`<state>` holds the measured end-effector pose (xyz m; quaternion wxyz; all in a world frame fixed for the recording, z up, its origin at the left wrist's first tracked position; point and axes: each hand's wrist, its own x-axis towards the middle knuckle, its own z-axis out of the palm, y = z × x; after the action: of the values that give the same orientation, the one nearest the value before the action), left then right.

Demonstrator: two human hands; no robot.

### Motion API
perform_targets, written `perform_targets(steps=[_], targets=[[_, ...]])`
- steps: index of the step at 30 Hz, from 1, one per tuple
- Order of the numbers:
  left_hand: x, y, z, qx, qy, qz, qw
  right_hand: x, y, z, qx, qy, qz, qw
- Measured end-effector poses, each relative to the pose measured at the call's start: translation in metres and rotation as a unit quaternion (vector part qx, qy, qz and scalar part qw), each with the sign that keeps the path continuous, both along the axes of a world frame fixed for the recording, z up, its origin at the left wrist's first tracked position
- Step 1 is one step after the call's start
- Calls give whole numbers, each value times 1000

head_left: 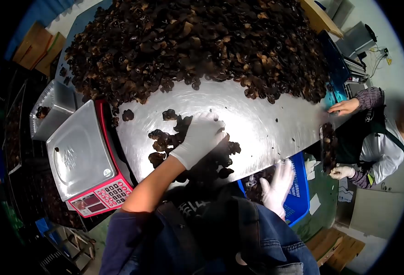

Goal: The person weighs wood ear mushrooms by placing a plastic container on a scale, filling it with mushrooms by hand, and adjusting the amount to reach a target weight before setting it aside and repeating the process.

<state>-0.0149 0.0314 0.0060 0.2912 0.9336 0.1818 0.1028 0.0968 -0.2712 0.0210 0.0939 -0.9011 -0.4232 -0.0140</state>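
My left hand (199,140), in a white glove, is down on the metal table among loose dark mushroom pieces (163,141). Its fingers are curled over some of them, and the fingertips are partly hidden. Pieces lie on both sides of the hand and between it and my body. My right hand (279,185), also gloved in white, is held over a blue plastic basket (302,188) just below the table's front edge. Its fingers are stretched out, with nothing in them. More dark pieces (257,183) show inside the basket, left of that hand.
A large heap of mushroom pieces (192,41) covers the table's far side. On the left stand a red scale (80,151) with a metal pan and a clear plastic container (53,107). At the right, a co-worker (380,137) holds a tray of dark pieces (329,146).
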Motion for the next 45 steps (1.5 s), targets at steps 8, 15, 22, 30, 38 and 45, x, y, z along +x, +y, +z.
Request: perform_targets(steps=[8,15,22,30,38,45], targets=[[-50,-50,52,129,-101,-123,979,0,97,-34,46,34,106,993],[-83,-88,-10,264,-44,-335,903,76,120,-49,-6,-139,-30,990],[-82,-75,-18,311,-75,-232,919,134,-97,-65,-92,-188,-403,891],[-95,-63,-17,267,-115,-175,941,-52,89,-5,112,46,89,989],[-145,-51,50,252,-89,-71,961,-56,148,-18,264,125,217,931],[-291,162,153,440,-7,376,815,-11,139,-36,299,115,56,946]])
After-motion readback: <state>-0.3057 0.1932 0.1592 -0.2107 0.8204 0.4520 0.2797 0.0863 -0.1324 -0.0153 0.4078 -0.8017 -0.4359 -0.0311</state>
